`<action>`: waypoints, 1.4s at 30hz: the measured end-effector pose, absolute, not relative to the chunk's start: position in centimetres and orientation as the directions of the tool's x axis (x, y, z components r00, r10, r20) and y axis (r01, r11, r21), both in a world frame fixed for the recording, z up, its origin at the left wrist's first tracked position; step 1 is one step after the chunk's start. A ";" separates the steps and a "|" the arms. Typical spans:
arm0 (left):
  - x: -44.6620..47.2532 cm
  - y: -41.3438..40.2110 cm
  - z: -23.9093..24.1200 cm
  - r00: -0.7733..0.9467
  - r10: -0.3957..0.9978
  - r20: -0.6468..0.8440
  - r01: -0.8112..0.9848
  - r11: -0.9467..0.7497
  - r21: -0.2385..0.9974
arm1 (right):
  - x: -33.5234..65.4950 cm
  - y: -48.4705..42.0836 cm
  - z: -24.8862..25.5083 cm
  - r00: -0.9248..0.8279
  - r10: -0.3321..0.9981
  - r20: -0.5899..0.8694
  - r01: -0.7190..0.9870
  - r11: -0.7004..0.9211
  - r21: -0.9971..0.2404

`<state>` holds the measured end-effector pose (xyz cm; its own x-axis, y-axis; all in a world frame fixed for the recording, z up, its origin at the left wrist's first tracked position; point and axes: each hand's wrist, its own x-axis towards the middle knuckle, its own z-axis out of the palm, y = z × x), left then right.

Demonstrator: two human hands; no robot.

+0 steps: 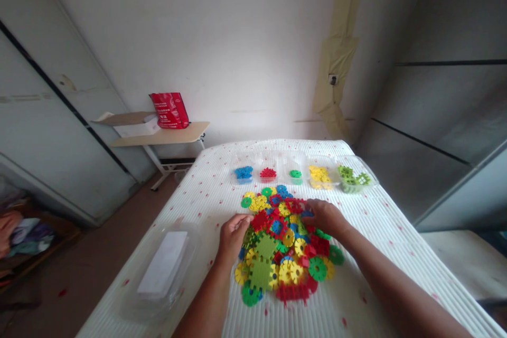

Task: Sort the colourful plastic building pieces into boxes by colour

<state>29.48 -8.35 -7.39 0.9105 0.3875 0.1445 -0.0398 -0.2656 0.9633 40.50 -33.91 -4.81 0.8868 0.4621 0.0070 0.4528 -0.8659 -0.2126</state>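
Note:
A heap of plastic interlocking building pieces [290, 243] in red, yellow, green and blue lies on the table before me. My left hand [233, 236] is at the heap's left side, thumb and fingers drawn together beside a red square piece [260, 220]. What its fingertips hold, if anything, is hidden. At the heap's upper right, my right hand [328, 216] curls its fingers around a blue building piece [306, 214], close to red pieces [295, 205]. Olive-green square pieces [261, 273] lie at the near left of the heap.
Behind the heap stands a row of clear compartments holding blue [244, 173], red [268, 174], green [295, 174], yellow [319, 174] and light-green [354, 177] pieces. A clear lid [134, 301] with a white label lies left. Farther off, a small table [174, 136] carries a red bag [170, 111].

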 end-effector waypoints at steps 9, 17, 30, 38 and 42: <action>29.6 -8.2 -8.3 0.906 0.351 0.237 -0.104 -0.359 0.928 | 40.1 -33.7 -4.6 0.878 0.477 -0.035 0.448 -0.846 -0.290; 28.2 -10.5 -5.5 0.790 -0.092 0.606 -0.446 -0.764 0.466 | 40.0 -35.1 -3.9 0.871 0.473 0.134 0.413 -0.555 -0.722; 28.6 -11.4 -7.0 0.871 -0.118 0.477 -0.308 -0.887 0.344 | 37.1 -34.1 -2.6 0.760 0.649 0.027 0.565 -0.640 -0.521; 29.1 -11.3 -7.7 0.828 -0.079 0.555 -0.318 -0.881 0.349 | 38.5 -34.9 -3.7 0.790 0.610 0.059 0.484 -0.563 -0.670; 29.1 -10.9 -7.2 0.818 -0.012 0.575 -0.287 -0.875 0.390 | 37.9 -34.6 -3.0 0.737 0.674 0.045 0.456 -0.447 -0.770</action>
